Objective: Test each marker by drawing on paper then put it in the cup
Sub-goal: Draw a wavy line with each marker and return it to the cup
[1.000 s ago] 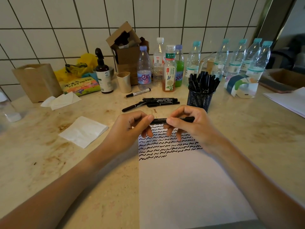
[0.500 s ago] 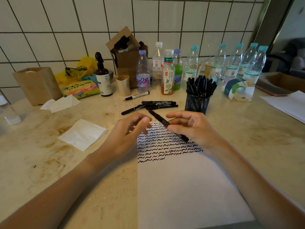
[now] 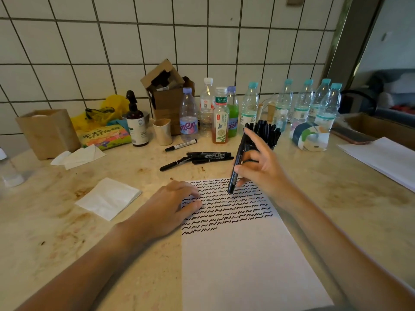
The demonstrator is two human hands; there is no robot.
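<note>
Two hands: both over the far end of the white sheet of paper (image 3: 247, 265) on the beige stone desk (image 3: 67, 232).
Right hand (image 3: 260, 169): pinches a black marker (image 3: 237, 163) between thumb and fingers, the other fingers spread; the marker stands steeply, its lower end just above the paper's wavy black lines (image 3: 226, 209).
Left hand (image 3: 166, 209): fingers relaxed, lying flat on the paper's left edge.
Cup: black mesh cup (image 3: 272, 143) full of black markers, beyond the paper, partly behind the right hand.
Loose markers (image 3: 202, 157): several lie on the desk beyond the paper, left of the cup.
White napkin (image 3: 109, 198): left of the paper.
</note>
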